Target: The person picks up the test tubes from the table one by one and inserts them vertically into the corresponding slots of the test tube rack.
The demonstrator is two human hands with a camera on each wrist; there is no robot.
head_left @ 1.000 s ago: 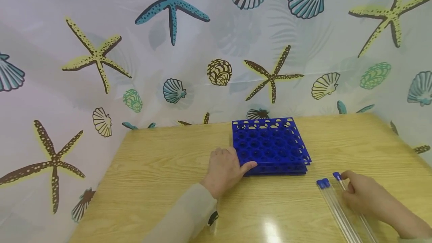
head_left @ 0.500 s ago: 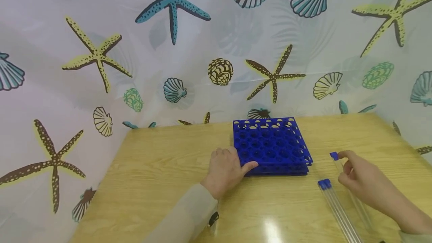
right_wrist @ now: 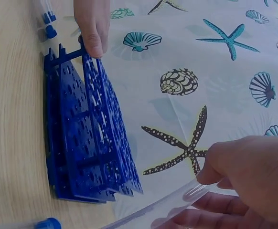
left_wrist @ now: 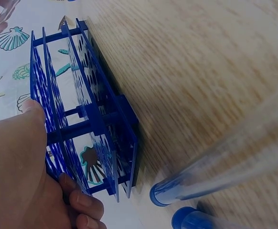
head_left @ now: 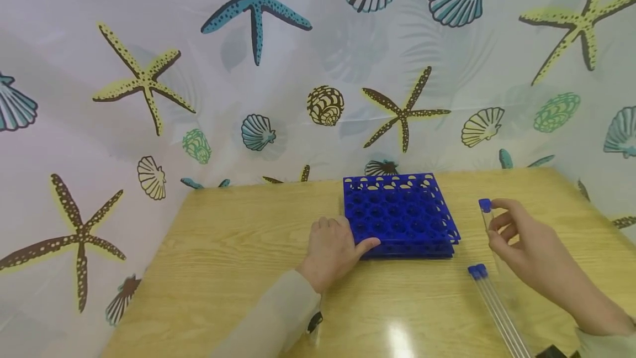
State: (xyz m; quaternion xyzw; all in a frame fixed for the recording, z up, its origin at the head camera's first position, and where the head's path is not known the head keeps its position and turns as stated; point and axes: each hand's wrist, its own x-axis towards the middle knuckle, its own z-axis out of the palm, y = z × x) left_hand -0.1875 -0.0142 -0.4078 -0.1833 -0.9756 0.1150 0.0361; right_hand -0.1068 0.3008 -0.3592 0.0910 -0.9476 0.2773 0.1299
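A blue multi-tier test tube rack [head_left: 397, 211] stands on the wooden table. My left hand [head_left: 329, 253] grips its near left corner, thumb on the top tier, and in the left wrist view the fingers [left_wrist: 86, 202] curl around the side. To the right of the rack, my right hand [head_left: 529, 253] pinches a clear test tube [head_left: 489, 220] just under its blue cap. That tube is raised off the table and tilted, its lower end blurred. In the right wrist view the tube [right_wrist: 163, 207] runs between thumb and fingers.
Two capped test tubes [head_left: 499, 308] lie side by side at the front right. Two more blue-capped tubes [left_wrist: 191, 186] lie beside the left hand, mostly hidden under the sleeve in the head view. A shell-and-starfish cloth [head_left: 278, 93] hangs behind the table.
My right hand has lifted the test tube from beside the other two, moving it up and slightly left. My left hand stays at the rack's corner.
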